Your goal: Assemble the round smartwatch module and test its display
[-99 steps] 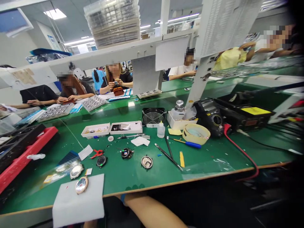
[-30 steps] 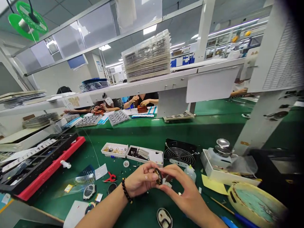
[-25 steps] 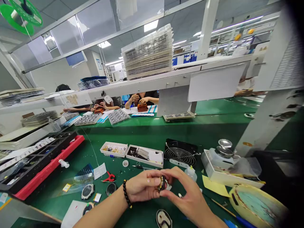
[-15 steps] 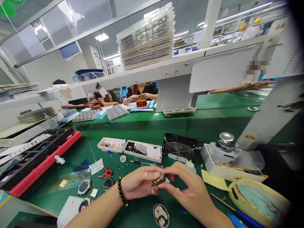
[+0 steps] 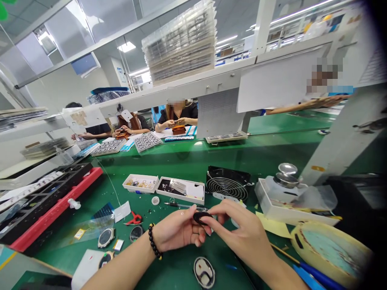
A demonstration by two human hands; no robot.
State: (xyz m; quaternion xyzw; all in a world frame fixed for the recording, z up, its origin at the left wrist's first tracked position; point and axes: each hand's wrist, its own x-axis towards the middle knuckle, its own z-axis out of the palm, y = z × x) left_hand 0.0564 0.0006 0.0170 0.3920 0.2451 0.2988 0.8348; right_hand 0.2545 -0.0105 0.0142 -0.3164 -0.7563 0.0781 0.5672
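Observation:
A small round dark piece (image 5: 202,218) is held between my two hands above the green table, its dark side facing up. My left hand (image 5: 178,228), with a black bead bracelet (image 5: 154,242) at the wrist, grips its left edge with the thumb on top and the other fingers curled below. From the right, my right hand (image 5: 242,229) pinches the same piece between thumb and fingers. Just below the hands lies a round open case (image 5: 204,272) with a pale inside. Round watch-like parts (image 5: 106,237) and a red clip (image 5: 134,218) lie left of my left hand.
White boxes of small parts (image 5: 181,191), a black fan (image 5: 228,183) and a pen (image 5: 181,205) lie beyond the hands. At right are a white bin (image 5: 290,205) and a yellowish dish (image 5: 329,253); at left, a red-edged rack (image 5: 57,209). People work across the table.
The round piece has been tilted, so its dark face shows instead of its detailed inner side. My left fingers have opened out a little beneath it. The camera view has shifted slightly.

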